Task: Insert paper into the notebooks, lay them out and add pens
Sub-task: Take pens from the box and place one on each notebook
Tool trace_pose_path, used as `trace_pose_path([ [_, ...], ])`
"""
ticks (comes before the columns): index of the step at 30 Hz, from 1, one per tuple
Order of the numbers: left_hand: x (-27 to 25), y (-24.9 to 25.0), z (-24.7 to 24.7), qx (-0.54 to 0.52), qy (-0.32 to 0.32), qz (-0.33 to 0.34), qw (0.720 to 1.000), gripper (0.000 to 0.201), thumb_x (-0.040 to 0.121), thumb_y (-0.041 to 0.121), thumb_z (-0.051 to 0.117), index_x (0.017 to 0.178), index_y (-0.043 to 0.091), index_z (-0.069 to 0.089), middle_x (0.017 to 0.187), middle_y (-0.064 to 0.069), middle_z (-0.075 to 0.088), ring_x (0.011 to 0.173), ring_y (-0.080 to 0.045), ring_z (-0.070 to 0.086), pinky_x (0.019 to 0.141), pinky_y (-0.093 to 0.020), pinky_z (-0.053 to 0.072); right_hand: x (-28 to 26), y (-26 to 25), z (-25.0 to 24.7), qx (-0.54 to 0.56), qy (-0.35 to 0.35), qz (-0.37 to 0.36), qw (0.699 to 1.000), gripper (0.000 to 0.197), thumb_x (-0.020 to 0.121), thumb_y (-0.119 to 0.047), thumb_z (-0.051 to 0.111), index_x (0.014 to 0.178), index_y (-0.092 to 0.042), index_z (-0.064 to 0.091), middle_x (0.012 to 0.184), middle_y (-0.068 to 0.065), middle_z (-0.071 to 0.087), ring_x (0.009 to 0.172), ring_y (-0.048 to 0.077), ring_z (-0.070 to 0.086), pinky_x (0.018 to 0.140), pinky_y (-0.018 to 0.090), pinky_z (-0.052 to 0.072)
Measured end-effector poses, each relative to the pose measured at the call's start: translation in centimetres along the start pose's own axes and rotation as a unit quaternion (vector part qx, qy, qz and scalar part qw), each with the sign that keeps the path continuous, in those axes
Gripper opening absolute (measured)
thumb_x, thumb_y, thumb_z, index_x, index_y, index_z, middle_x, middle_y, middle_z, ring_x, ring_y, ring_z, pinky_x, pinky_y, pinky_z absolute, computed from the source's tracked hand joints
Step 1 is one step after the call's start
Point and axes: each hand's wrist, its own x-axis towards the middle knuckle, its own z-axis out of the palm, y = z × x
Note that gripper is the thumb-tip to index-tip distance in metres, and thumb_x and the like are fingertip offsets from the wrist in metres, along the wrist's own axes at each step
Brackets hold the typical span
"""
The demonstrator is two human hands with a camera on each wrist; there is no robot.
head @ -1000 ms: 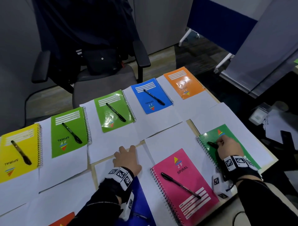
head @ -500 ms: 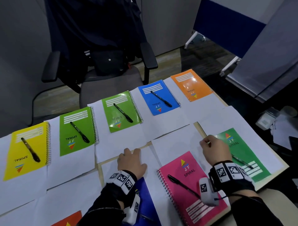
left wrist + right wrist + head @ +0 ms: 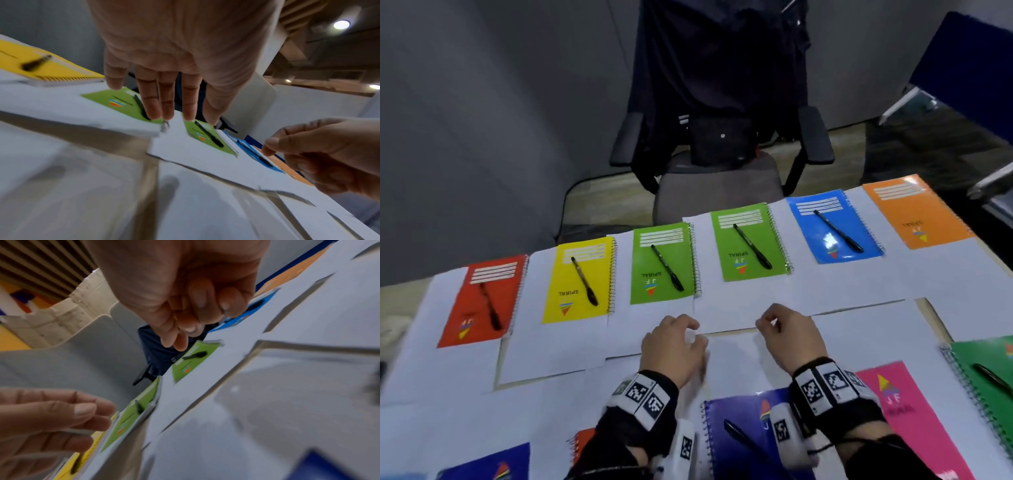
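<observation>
A table (image 3: 928,308) is carrying two rows of spiral notebooks, each lying on a white paper sheet (image 3: 750,363). In the far row are sitting a red notebook (image 3: 482,301), a yellow notebook (image 3: 566,301), two green ones, a blue notebook (image 3: 815,236) and, at the far right, an orange notebook (image 3: 914,209); every one except the orange is bearing a black pen (image 3: 667,268), so the orange looks to be the one lacking. In the near row a purple notebook (image 3: 739,421), a pink notebook (image 3: 907,411) and a dark green notebook (image 3: 989,363) are showing, the purple and dark green with pens. An office chair (image 3: 719,171) is standing beyond the table. Between the rows both hands are hovering just above the paper: the left hand (image 3: 671,346) is hanging with fingers loosely extended and gripping nothing, while the right hand (image 3: 791,339) is curling its fingers inward, thumb near forefinger, and appears empty, though a very small object would be hidden. Judging by looks, the sheets are going to be light, limp and prone to sliding, best pressed flat or lifted at an edge; the notebooks are stiffer and are best taken along the spiral side; a slim pen is likely to roll and is best pinched mid-barrel.
</observation>
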Motion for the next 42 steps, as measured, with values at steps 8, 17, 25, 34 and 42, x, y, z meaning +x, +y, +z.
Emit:
trace_pose_path([
  [8, -3.5, -11.6, -8.8, -0.025, 0.100, -0.082, 0.991, 0.023, 0.087, 0.041, 0.059, 0.109, 0.033, 0.060, 0.115, 0.008, 0.058, 0.105, -0.015, 0.058, 0.095, -0.036, 0.043, -0.6, -10.9, 7.6, -0.017, -0.062, -0.095, 0.993, 0.014, 0.090, -0.028, 0.058, 0.077, -0.025, 0.056, 0.055, -0.006, 0.051, 0.067, 0.022, 0.051, 0.058, 0.029, 0.035],
  [17, -8.2, -27.7, -19.4, -0.063, 0.267, -0.226, 0.935, 0.017, 0.087, 0.028, 0.063, 0.104, 0.024, 0.066, 0.110, 0.000, 0.061, 0.092, -0.021, 0.061, 0.085, -0.032, 0.049, -4.1, -20.0, 16.4, -0.034, -0.135, -0.169, 0.976, 0.017, 0.091, -0.030, 0.058, 0.075, -0.026, 0.056, 0.053, -0.003, 0.052, 0.057, 0.013, 0.052, 0.052, 0.028, 0.037],
  [25, -9.4, -40.0, -25.5, -0.053, 0.379, -0.314, 0.869, 0.009, 0.087, 0.016, 0.060, 0.092, 0.016, 0.067, 0.098, -0.014, 0.065, 0.089, -0.036, 0.060, 0.076, -0.035, 0.046, -6.7, -23.3, 20.7, -0.051, -0.146, -0.174, 0.973, 0.020, 0.090, -0.027, 0.059, 0.071, -0.028, 0.055, 0.047, -0.001, 0.045, 0.052, 0.012, 0.047, 0.050, 0.027, 0.033],
  [34, -6.6, -44.8, -26.8, -0.127, 0.395, -0.348, 0.841, 0.028, 0.076, 0.019, 0.076, 0.096, 0.008, 0.062, 0.095, -0.013, 0.067, 0.091, -0.035, 0.061, 0.075, -0.038, 0.048, -7.7, -24.2, 22.2, -0.083, -0.128, -0.137, 0.979, 0.017, 0.089, -0.026, 0.060, 0.072, -0.027, 0.058, 0.046, -0.001, 0.045, 0.051, 0.011, 0.048, 0.050, 0.026, 0.035],
  [42, -7.2, -43.7, -27.7, -0.164, 0.394, -0.339, 0.838, 0.020, 0.083, 0.004, 0.060, 0.103, 0.008, 0.059, 0.088, -0.011, 0.069, 0.095, -0.036, 0.061, 0.082, -0.038, 0.047, -7.5, -25.3, 23.2, -0.073, -0.121, -0.139, 0.980, 0.014, 0.089, -0.025, 0.059, 0.075, -0.025, 0.061, 0.049, -0.002, 0.049, 0.052, 0.009, 0.049, 0.051, 0.025, 0.036],
])
